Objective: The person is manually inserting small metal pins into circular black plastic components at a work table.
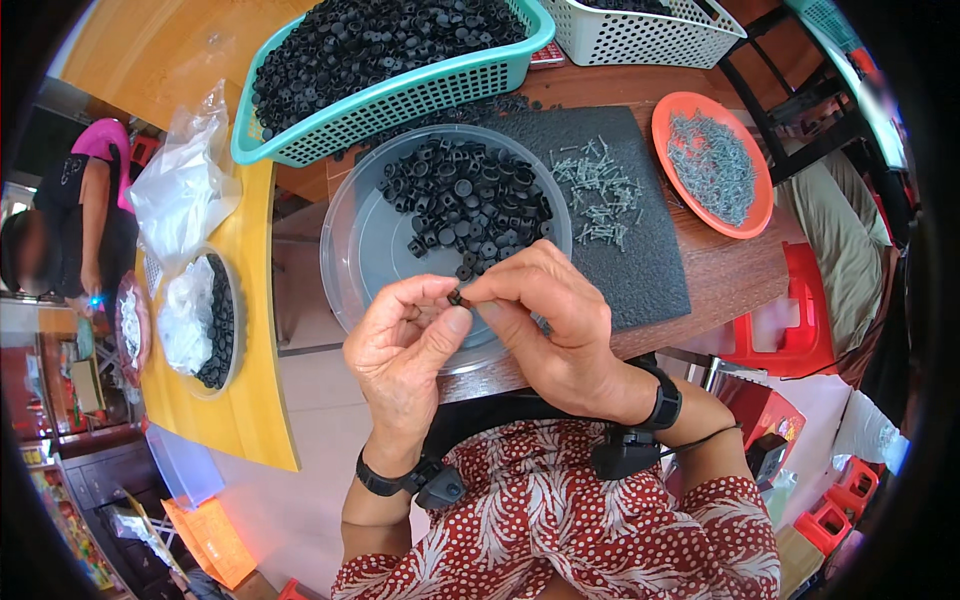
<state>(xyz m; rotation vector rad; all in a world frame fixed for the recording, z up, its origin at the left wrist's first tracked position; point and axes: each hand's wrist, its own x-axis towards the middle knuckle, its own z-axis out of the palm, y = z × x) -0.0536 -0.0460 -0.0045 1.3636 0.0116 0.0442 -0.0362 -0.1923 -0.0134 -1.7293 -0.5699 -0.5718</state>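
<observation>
Fingertips (459, 318) of the left hand (402, 345) close narrowly on a small black part (455, 298), which sits between its thumb and index finger. The right hand (560, 322) meets it from the other side, thumb and index drawn together at the part's right edge; the exact contact there is too small to make out. The part is held up above the near rim of a clear basin (372, 255), where many black pieces (465, 195) lie heaped toward the far side. Right of the basin, loose screws (600, 190) lie on a dark mat (650, 285), and an orange plate (763, 208) of screws stands on the surface (735, 275).
</observation>
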